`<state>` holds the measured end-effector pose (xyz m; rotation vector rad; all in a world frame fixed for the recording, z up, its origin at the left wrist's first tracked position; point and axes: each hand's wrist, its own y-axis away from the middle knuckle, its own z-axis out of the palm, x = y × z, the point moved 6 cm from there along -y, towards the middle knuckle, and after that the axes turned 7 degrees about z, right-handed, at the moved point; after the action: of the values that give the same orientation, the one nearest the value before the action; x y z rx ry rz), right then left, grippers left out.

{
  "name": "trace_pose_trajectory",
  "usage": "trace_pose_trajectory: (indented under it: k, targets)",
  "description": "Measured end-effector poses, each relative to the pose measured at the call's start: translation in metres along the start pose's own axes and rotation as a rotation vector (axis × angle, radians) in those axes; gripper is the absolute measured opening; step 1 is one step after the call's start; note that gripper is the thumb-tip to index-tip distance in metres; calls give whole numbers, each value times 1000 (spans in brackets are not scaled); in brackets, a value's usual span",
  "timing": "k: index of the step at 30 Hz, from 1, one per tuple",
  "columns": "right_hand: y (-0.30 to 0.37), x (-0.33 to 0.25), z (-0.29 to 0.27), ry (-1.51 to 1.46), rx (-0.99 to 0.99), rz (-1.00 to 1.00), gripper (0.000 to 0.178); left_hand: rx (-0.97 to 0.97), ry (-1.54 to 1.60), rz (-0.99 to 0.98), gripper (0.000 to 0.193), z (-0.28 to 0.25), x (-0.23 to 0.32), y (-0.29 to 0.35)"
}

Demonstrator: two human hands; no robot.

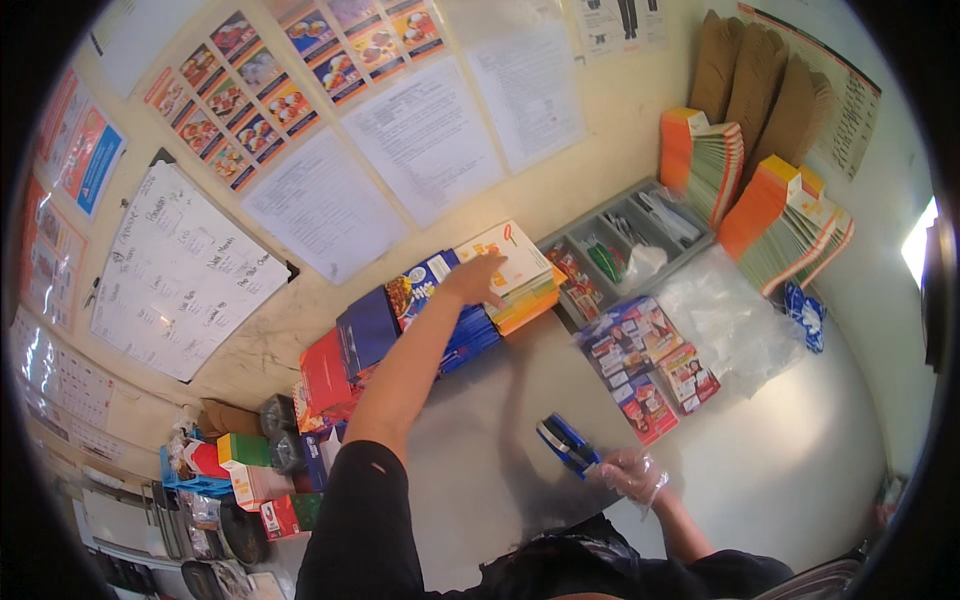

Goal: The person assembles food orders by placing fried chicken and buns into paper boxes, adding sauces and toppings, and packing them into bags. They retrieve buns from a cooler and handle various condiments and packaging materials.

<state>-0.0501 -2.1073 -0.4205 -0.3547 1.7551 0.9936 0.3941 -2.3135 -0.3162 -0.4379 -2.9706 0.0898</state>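
My left arm, in a black sleeve, reaches forward across the steel table [470, 500]. At its end my left hand [477, 281] is bare, with fingers stretched over a stack of flat white, yellow and orange cartons [515, 265]; whether the fingertips press on the top one is hard to see. Under and beside that wrist lie blue flat cartons [470, 335]. My right hand [633, 475], in a clear plastic glove, is closed around one end of a blue and black stapler [568, 445]. The stapler is held low over the table, pointing up and left.
Dark blue cartons [368, 330] and red cartons [325, 375] continue left along the wall. A grey divided tray [560, 250] holds sachets and cutlery. Printed leaflets [630, 350] and clear plastic bags [720, 310] lie right of centre. Orange-white carton stacks [765, 215] stand behind.
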Motion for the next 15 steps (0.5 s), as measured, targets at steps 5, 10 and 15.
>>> trace_pose_trajectory:
  k: [5, 10, 15]
  targets:
    - [-1, -14, 7, 11, -31, -12, 31, -11, 3, -32, 77, 20, -28, 15]
    - [10, -17, -7, -4, 4, 30, 31, 85, 91, -167, 47, -40, 15, -4]
    - [6, -39, -18, -6, 81, -48, 32, 687, -52, -289, 24, -119, -7, 27]
